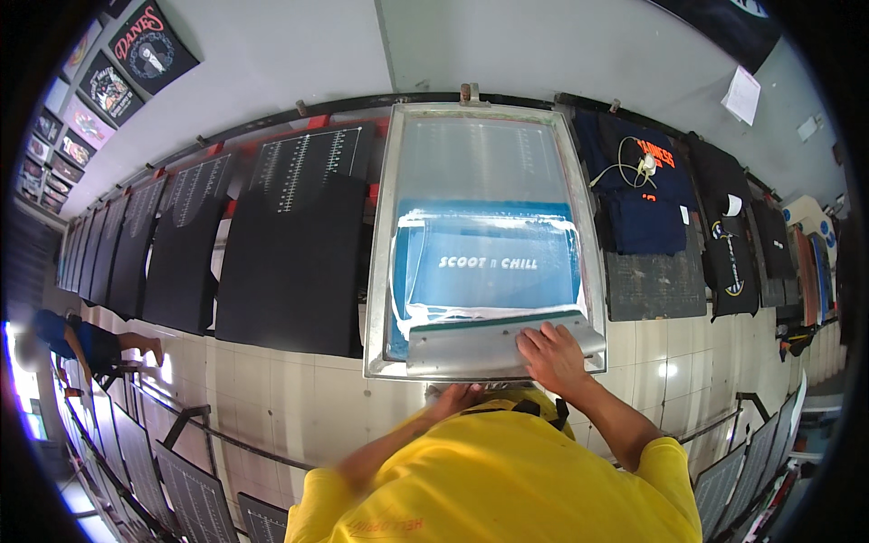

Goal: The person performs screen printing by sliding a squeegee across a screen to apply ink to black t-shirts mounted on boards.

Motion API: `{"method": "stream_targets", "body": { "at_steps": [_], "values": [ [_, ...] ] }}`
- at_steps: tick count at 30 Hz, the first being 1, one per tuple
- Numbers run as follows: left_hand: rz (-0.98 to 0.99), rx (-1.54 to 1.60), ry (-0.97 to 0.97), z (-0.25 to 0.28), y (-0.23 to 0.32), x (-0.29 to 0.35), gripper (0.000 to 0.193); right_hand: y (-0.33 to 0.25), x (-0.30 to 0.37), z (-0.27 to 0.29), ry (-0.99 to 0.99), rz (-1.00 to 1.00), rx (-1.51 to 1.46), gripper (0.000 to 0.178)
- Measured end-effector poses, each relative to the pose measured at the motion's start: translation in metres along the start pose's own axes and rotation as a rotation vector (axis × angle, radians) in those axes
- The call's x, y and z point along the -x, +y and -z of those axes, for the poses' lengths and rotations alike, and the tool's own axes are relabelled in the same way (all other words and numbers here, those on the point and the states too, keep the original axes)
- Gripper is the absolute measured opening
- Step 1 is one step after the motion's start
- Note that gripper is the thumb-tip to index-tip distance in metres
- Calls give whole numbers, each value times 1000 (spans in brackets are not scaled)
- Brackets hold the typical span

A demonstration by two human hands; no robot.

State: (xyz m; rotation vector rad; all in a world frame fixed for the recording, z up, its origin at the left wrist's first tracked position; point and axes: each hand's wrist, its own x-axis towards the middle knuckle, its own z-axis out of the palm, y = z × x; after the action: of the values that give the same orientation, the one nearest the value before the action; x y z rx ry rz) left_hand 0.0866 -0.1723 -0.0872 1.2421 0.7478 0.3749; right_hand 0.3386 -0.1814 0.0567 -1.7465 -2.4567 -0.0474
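Observation:
A screen-printing frame with a metal border lies in front of me. Its mesh is blue in the lower part, with white lettering and smears of white ink around the blue area. Across the near end of the mesh rests a wide metal squeegee with a dark green blade edge. My right hand is closed on the squeegee's right part, fingers bent over its top. Close to my body, just below the frame's near edge, is my left hand; its fingers are partly hidden, and whether it holds anything does not show.
Black printing boards stretch away to the left. Right of the frame, folded dark shirts and a white cable lie on another board. More boards stand behind me. A person is at the far left.

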Motion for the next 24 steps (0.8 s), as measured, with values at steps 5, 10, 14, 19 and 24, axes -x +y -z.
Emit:
{"method": "stream_targets", "body": {
  "at_steps": [5, 10, 14, 19, 24],
  "values": [
    [-34, 121, -19, 1, -34, -4, 36, 40, -53, -16, 145, 3, 37, 28],
    [36, 176, -33, 0, -17, 0, 42, 86, -114, -18, 108, -36, 9, 25],
    [177, 155, -103, 8, -11, -3, 57, 98, -130, -6, 80, -67, -29, 27],
    [121, -39, -42, 6, 5, 1, 47, 67, -88, 8, 103, -47, 10, 40],
    [148, -128, -39, 10, -8, -1, 45, 9, -32, 14, 83, -51, -53, 45]
  ]
}}
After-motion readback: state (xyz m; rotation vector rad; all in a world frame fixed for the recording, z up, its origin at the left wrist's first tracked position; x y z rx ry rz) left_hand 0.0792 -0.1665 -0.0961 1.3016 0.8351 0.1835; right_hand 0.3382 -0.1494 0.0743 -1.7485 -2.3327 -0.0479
